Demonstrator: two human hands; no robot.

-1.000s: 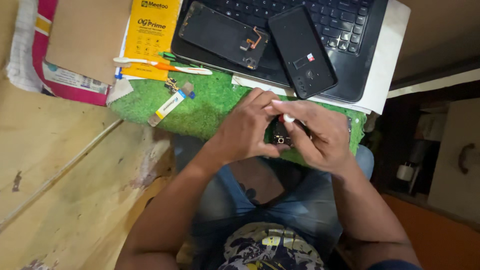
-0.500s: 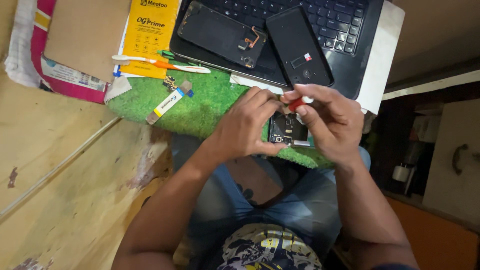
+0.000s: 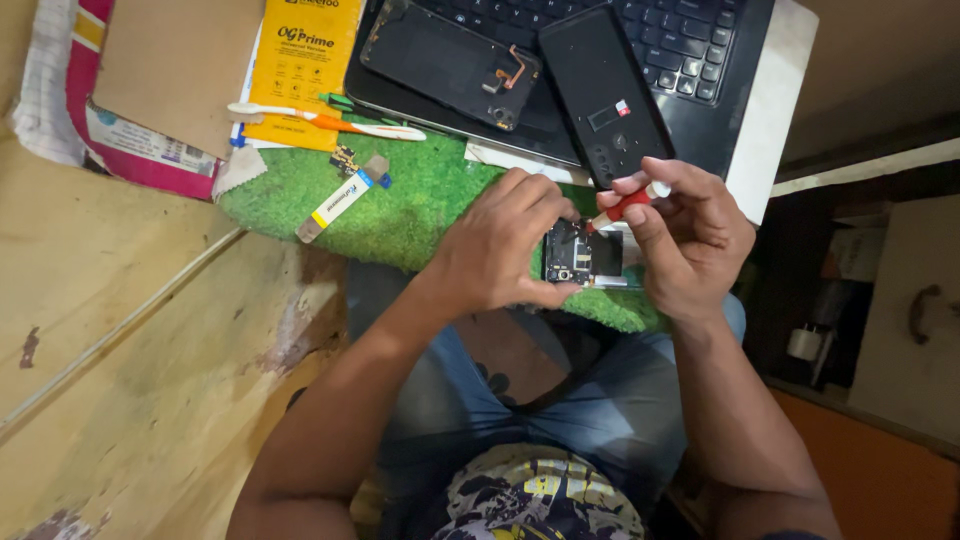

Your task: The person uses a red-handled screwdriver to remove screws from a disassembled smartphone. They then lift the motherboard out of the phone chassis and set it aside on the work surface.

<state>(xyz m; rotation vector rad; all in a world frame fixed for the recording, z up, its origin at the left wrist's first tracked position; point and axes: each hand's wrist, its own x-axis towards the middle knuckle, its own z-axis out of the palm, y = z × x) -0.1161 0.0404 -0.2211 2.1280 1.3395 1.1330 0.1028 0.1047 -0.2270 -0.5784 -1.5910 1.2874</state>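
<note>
Head view, nearest first: the person sits with blue-jeaned knees under the front edge of a green turf mat (image 3: 400, 205). Over that edge the left hand (image 3: 500, 245) is closed around a small dark phone assembly (image 3: 582, 255), thumb beneath and fingers curled over its top. The right hand (image 3: 690, 235) pinches a red-handled screwdriver (image 3: 625, 205), its tip set on the assembly's upper part.

By the look of things the disassembly is well along: a stripped phone frame (image 3: 450, 65) with an orange flex cable and a separate black back cover (image 3: 605, 95) already lie farther off on the laptop keyboard (image 3: 700, 40). The piece in hand is not yet freed of its screws, I judge.

A white-and-orange toothbrush (image 3: 330, 120), a yellow packet (image 3: 305, 60) and a small labelled strip (image 3: 340, 205) lie to the left.

Against half a second ago, the right hand sits a little higher and the driver's handle shows more clearly; the assembly stays in the same grasp.
</note>
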